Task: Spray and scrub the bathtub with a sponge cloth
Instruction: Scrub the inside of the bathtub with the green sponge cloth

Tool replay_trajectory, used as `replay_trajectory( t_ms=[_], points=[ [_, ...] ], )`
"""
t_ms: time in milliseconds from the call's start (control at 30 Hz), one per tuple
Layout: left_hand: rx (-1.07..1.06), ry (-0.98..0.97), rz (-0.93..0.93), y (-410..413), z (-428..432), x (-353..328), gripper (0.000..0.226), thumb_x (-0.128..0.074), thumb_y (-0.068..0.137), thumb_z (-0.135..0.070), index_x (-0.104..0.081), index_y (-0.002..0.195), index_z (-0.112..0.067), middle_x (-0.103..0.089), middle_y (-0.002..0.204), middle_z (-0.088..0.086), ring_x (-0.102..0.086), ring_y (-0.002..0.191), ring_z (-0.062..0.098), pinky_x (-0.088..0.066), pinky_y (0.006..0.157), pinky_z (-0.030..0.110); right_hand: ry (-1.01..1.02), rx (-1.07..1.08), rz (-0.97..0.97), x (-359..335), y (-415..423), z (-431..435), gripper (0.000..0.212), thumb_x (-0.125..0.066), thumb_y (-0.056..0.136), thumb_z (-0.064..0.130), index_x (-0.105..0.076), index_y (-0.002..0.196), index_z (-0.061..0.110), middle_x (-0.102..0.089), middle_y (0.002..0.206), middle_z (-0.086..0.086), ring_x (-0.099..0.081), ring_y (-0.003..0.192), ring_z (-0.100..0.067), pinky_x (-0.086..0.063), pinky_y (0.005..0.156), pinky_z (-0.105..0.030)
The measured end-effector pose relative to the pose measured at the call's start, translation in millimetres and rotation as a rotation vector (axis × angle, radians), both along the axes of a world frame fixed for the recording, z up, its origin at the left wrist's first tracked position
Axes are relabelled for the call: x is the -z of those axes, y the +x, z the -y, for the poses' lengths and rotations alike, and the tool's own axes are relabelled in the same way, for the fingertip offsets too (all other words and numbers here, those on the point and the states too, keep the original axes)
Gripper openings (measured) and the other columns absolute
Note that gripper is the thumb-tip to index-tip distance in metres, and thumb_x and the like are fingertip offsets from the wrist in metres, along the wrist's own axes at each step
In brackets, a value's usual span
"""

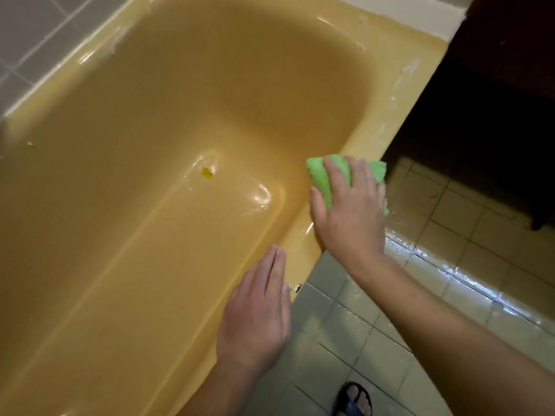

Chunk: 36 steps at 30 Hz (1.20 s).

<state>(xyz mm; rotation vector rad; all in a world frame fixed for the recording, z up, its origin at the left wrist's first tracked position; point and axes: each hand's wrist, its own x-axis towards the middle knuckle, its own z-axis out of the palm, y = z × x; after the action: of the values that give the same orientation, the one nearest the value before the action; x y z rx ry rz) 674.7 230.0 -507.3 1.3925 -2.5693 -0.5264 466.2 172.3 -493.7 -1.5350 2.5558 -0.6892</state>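
Sponge cloth: a green sponge cloth (322, 181), bunched up, lies on the near rim of the yellow bathtub (387, 121), where the rim bends towards the tub's rounded end.
Right hand: the right hand (351, 205) lies on top of the cloth and holds it against the rim; its fingers (333, 166) curve over the cloth, which bulges out between thumb and forefinger.
Left hand: the left hand (258, 313) rests flat on the same rim, apart from the cloth, with its fingers straight and close together, holding nothing.
Bathtub: the inside shines wet around the drain hole (206, 172) in the tub's floor; white streaks (405, 73) mark the rim at the rounded end.
Wall: grey wall tiles (27, 40) run along the tub's far side.
Floor: pale floor tiles (339, 325) lie beside the tub's near side, and a foot in a dark sandal (350, 400) stands on them.
Beyond the tub's end: a dark piece of furniture (495, 85).
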Motion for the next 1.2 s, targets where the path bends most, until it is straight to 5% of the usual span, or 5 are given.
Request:
replay_trajectory(
  t_ms=[133, 400, 633, 867, 1200],
  points=[
    [-0.029, -0.034, 0.038, -9, 4, -2, 0.054, -0.036, 0.102, -0.03, -0.044, 0.153, -0.012, -0.051, 0.156, 0.004, -0.063, 0.125, 0.023, -0.059, 0.09, 0.042, -0.008, -0.274, -0.03, 3, 11, -26, 0.052, -0.052, 0.097, 0.05, -0.056, 0.142, 0.025, -0.054, 0.147, -0.007, -0.041, 0.145, -0.033, -0.034, 0.113, -0.065],
    [-0.011, -0.034, 0.075, -21, 9, -2, 0.057, -0.035, 0.1, -0.027, -0.041, 0.154, -0.011, -0.052, 0.156, 0.005, -0.062, 0.125, 0.022, -0.058, 0.091, 0.039, 0.069, 0.076, -0.021, -1, -51, 60, 0.053, -0.051, 0.098, 0.048, -0.05, 0.147, 0.027, -0.048, 0.151, -0.008, -0.036, 0.147, -0.032, -0.031, 0.116, -0.063],
    [0.003, 0.05, 0.083, -31, 16, -5, 0.061, -0.036, 0.097, -0.03, -0.036, 0.156, -0.014, -0.049, 0.158, 0.007, -0.063, 0.127, 0.025, -0.06, 0.088, 0.042, -0.016, -0.251, -0.019, -1, -18, -3, 0.05, -0.053, 0.096, 0.05, -0.06, 0.139, 0.025, -0.057, 0.142, -0.006, -0.044, 0.144, -0.032, -0.03, 0.117, -0.062],
    [0.003, 0.063, 0.099, -37, 21, -8, 0.06, -0.035, 0.101, -0.035, -0.037, 0.158, -0.014, -0.049, 0.158, 0.005, -0.063, 0.126, 0.022, -0.06, 0.09, 0.04, 0.192, 0.092, -0.122, -4, -97, 93, 0.056, -0.039, 0.104, 0.052, -0.043, 0.153, 0.027, -0.043, 0.156, -0.01, -0.023, 0.153, -0.033, -0.009, 0.125, -0.061],
    [0.028, 0.081, 0.084, -47, 27, -13, 0.06, -0.041, 0.101, -0.036, -0.048, 0.154, -0.009, -0.051, 0.156, 0.01, -0.065, 0.123, 0.027, -0.06, 0.089, 0.039, 0.029, -0.093, -0.066, -2, -88, 52, 0.051, -0.05, 0.099, 0.044, -0.055, 0.144, 0.021, -0.052, 0.143, -0.012, -0.045, 0.138, -0.036, -0.022, 0.123, -0.061]
  ],
)
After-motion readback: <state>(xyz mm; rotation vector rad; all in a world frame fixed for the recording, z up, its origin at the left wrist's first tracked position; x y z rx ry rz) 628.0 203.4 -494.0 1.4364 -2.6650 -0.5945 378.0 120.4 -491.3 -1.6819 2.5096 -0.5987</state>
